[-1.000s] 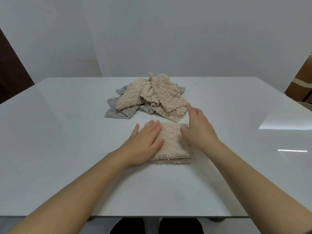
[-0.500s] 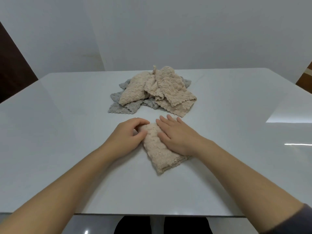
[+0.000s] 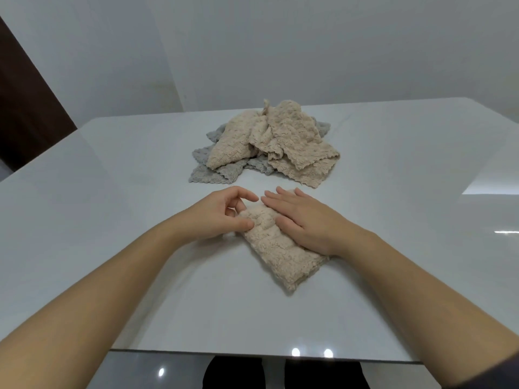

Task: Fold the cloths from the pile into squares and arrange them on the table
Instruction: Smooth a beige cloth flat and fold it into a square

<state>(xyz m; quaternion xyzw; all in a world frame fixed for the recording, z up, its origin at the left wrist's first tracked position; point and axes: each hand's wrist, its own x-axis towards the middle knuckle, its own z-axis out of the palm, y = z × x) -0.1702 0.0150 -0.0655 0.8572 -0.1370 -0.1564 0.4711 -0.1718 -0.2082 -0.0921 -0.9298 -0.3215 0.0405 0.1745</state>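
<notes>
The folded beige cloth (image 3: 280, 248) is lying on the white table (image 3: 112, 192), just on the person's side of the pile (image 3: 269, 144) and not touching it. It is lying turned cornerwise, with one corner pointing toward the person. The right hand (image 3: 303, 220) is resting flat on the half of the cloth that is nearer to the pile, with straight fingers pressing it down and holding nothing. The left hand (image 3: 219, 217) is working at the cloth's left edge. Its thumb is lying on top and its fingers are curling at the edge, so it seems to be pinching the layers there, with the index finger lifted free. In the pile, several beige cloths are lying loose over the grey cloths (image 3: 213, 175), not yet folded. I think the person is tidying the fold now. The fabric is looking thick and fluffy, so the layers may be springing open when the flat hand is lifting. The table is looking glossy, so a push from one side only may be sliding the whole cloth instead of straightening the edge. The right fingertips are near the front edge of the pile, and reaching further could be dragging a loose cloth out.
</notes>
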